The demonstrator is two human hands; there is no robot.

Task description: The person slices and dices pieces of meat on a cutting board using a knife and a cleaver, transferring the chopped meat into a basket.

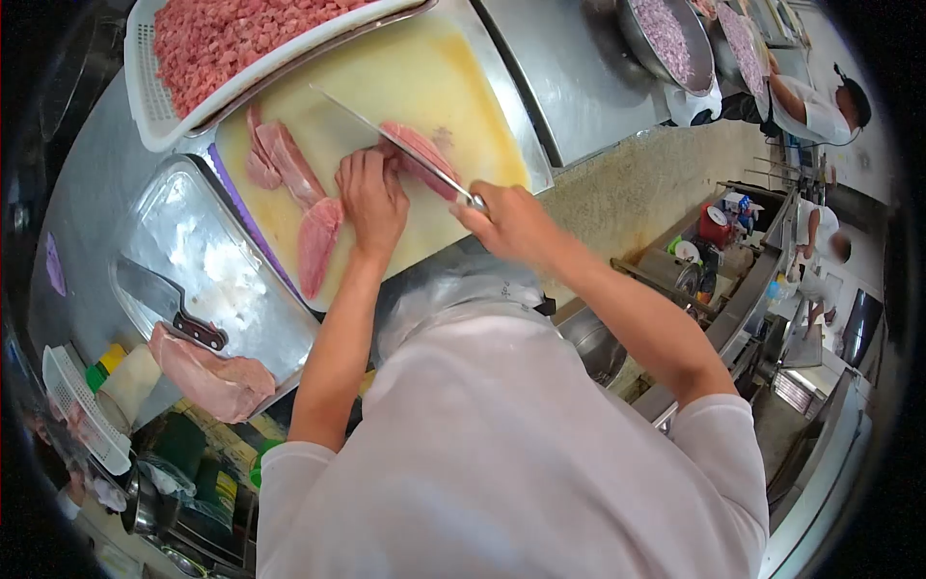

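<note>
My right hand [516, 227] grips the handle of a long knife [362, 120]. Its blade lies across a piece of raw meat [422, 142] on the pale cutting board [453, 82]. The fingers of my left hand [372, 198] are curled and press against the near left side of that meat, close to the blade. Left of this hand, further raw meat strips [289, 164] rest on the board, with another meat piece [318, 246] below them. How deep the blade sits in the meat, I cannot tell.
A white basket [142, 82] of diced meat stands at the upper left. On a metal tray [231, 241] lie a cleaver [159, 294] and a large meat piece [214, 374]. A metal bowl [699, 77] is upper right. Co-workers, including one person [815, 106], stand at right.
</note>
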